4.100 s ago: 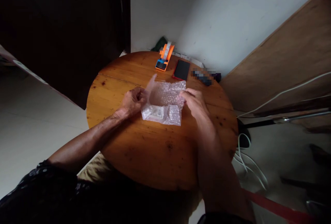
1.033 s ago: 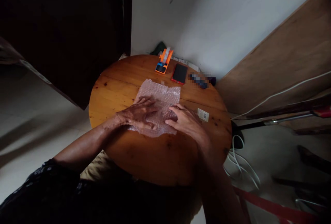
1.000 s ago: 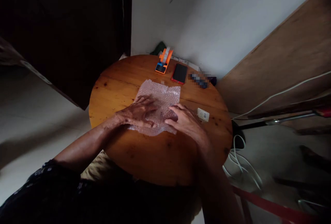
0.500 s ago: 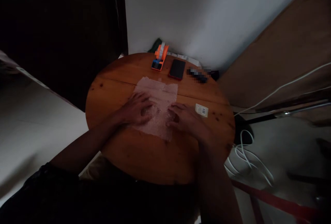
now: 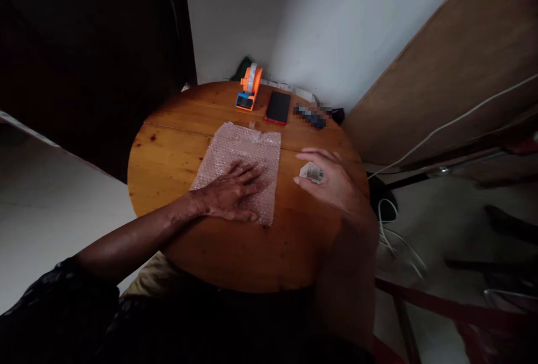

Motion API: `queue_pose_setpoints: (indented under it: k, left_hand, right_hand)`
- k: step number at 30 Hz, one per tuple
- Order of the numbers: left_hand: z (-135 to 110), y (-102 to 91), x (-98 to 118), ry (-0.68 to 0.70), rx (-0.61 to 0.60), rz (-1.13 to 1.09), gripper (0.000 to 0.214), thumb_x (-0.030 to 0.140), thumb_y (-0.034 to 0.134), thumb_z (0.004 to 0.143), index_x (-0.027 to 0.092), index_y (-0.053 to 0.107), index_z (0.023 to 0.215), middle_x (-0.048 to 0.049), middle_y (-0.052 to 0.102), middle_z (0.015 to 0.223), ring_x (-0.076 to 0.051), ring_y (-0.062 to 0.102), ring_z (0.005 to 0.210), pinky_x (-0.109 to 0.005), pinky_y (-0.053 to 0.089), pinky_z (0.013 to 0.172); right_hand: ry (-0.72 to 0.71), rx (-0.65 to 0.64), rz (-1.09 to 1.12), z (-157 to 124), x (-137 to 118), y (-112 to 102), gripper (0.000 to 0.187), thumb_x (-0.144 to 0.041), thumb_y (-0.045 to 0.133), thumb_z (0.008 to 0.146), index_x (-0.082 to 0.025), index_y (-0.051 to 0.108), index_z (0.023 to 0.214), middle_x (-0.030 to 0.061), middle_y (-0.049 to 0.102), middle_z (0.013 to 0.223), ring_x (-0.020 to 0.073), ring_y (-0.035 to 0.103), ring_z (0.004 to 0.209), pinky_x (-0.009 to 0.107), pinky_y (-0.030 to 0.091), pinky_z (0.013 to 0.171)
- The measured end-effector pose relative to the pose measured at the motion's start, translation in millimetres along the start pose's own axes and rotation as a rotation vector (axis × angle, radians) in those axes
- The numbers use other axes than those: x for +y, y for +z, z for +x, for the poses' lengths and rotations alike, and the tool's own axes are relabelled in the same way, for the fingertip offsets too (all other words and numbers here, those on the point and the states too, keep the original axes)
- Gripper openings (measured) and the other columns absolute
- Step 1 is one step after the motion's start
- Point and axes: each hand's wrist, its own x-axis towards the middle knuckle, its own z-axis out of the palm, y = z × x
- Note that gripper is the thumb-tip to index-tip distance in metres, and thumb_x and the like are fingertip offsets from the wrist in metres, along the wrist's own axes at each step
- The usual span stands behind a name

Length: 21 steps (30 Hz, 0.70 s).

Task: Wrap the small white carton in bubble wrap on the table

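A sheet of bubble wrap (image 5: pixel 246 151) lies spread flat on the round wooden table (image 5: pixel 176 145). My left hand (image 5: pixel 231 193) rests flat on the sheet's near part, fingers stretched out. To the right of the sheet, my right hand (image 5: pixel 336 182) pinches a small white card-like packet (image 5: pixel 311 172) between thumb and fingers, at or just above the table top.
At the table's far edge stand an orange tape dispenser (image 5: pixel 249 87), a dark phone in a red case (image 5: pixel 278 107) and a small dark object (image 5: pixel 311 115). White cables (image 5: pixel 395 229) hang right of the table. A wooden board (image 5: pixel 441 73) leans against the wall.
Both hands were smoothing the bubble wrap; now the right hand has left it and gone right to grip the small packet. The left hand stays on the flattened sheet.
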Motion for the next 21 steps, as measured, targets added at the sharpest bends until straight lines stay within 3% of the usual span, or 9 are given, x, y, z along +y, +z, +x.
queue_pose_setpoints:
  k: [3,6,10,13,17,21]
  left_hand:
    - [0,0.5,-2,0.007,0.008,-0.001,0.087,0.066,0.063,0.085,0.020,0.040,0.155,-0.0183,0.026,0.167,-0.041,0.017,0.157,-0.063,0.010,0.125]
    - [1,-0.2,-1,-0.008,-0.005,0.000,0.087,0.065,0.065,0.085,0.021,0.040,0.156,-0.0174,0.028,0.167,-0.041,0.017,0.156,-0.063,0.010,0.125]
    - [2,-1.3,1,-0.017,-0.024,0.019,0.087,0.067,0.063,0.085,0.017,0.043,0.153,-0.0195,0.032,0.165,-0.041,0.020,0.155,-0.061,0.010,0.126]
    - [2,-1.8,3,-0.022,-0.007,0.036,0.084,0.066,0.061,0.086,0.015,0.046,0.151,-0.0199,0.031,0.165,-0.042,0.018,0.156,-0.061,0.009,0.126]
    - [3,-3.6,7,-0.080,-0.046,-0.021,0.085,0.065,0.061,0.086,0.017,0.042,0.154,-0.0183,0.027,0.167,-0.045,0.023,0.154,-0.062,0.025,0.122]
    - [4,-3.8,7,-0.119,-0.082,-0.115,0.083,0.063,0.063,0.086,0.020,0.042,0.154,-0.0155,0.028,0.168,-0.041,0.036,0.149,-0.054,0.037,0.118]
  right_hand:
    - [0.191,-0.048,0.009,-6,18,-5,0.042,-0.025,0.071,0.074,-0.027,0.071,0.116,0.0084,0.072,0.115,0.0351,0.066,0.110,0.057,0.051,0.097]
    - [0.318,0.060,0.134,-4,18,1,0.036,-0.032,0.074,0.076,-0.027,0.073,0.112,0.0067,0.075,0.099,0.0296,0.070,0.092,0.049,0.056,0.085]
    - [0.232,0.142,0.549,13,-18,16,0.039,-0.043,0.070,0.084,-0.024,0.070,0.118,0.0059,0.075,0.107,0.0236,0.070,0.094,0.041,0.057,0.085]
    - [0.144,0.033,0.778,31,-52,25,0.034,-0.047,0.063,0.092,-0.026,0.070,0.118,0.0041,0.075,0.109,0.0200,0.070,0.096,0.037,0.056,0.088]
    - [0.075,-0.177,0.817,50,-88,33,0.033,-0.049,0.061,0.093,-0.027,0.071,0.116,0.0036,0.072,0.120,0.0195,0.067,0.106,0.036,0.054,0.096]
    - [0.096,-0.320,0.815,63,-102,55,0.031,-0.045,0.058,0.095,-0.027,0.069,0.118,0.0029,0.072,0.122,0.0194,0.067,0.107,0.036,0.054,0.095]
